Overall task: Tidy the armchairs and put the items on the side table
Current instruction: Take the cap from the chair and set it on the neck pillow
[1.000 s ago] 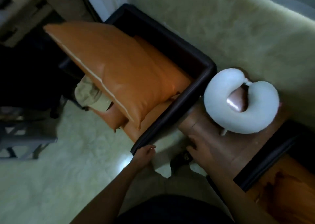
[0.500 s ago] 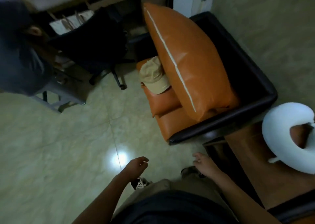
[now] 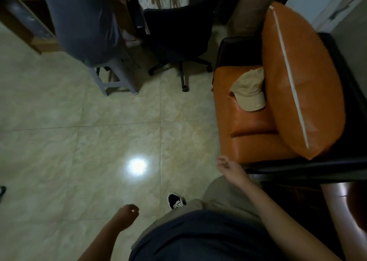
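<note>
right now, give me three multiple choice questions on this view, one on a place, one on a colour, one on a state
1. Where does the cap lie?
A. on the floor
B. on the seat of the armchair, beside the big cushion
C. on the office chair

2. What colour is the big cushion?
A. orange with a pale stripe
B. blue
C. green

3. How are the left hand and the right hand?
A. both hold nothing
B. the right hand grips the cap
C. the left hand holds the big cushion

Answers:
1 B, the cap rests on the orange seat next to the leaning cushion.
2 A, its cover is orange with one pale line down it.
3 A, both hands hang in the air with loose fingers and nothing in them.
</note>
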### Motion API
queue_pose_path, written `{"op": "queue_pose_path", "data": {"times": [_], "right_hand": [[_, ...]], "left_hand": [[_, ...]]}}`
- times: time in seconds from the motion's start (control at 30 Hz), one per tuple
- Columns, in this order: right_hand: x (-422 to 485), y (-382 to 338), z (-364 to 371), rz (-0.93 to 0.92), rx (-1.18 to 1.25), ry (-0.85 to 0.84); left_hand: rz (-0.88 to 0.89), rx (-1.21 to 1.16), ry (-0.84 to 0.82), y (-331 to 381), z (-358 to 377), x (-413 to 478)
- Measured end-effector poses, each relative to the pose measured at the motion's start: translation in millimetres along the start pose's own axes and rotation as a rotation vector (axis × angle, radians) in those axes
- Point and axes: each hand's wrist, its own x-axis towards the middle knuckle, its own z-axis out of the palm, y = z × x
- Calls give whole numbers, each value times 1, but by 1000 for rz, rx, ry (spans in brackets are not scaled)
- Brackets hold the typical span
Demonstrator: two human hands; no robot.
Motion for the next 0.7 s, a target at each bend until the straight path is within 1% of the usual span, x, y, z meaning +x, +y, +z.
{"op": "queue_pose_path", "data": {"times": [0.07,0.13,0.2,0.3,0.4,0.5,0.63,0.7], "right_hand": [[12,-14,-4,-2,-13,5],[26,-19,-10,20,-6,41],[40,-20,-15,50,2,60],[65,-19,-24,97,-4,29],[97,-21,-43,132,7,11],[125,-30,-76,181,27,37],[161,-55,-130,148,90,80],[176,-63,-160,146,143,134]], "left_hand": [[-38,-8,-24,-5,-12,2],[-35,7,-32,7,-25,9],[-9,26,-72,29,-39,21],[48,58,-122,77,-64,43],[184,143,-121,145,-95,64],[273,249,-103,229,-127,68],[451,335,-43,342,-166,88],[547,398,-28,395,-183,102]]}}
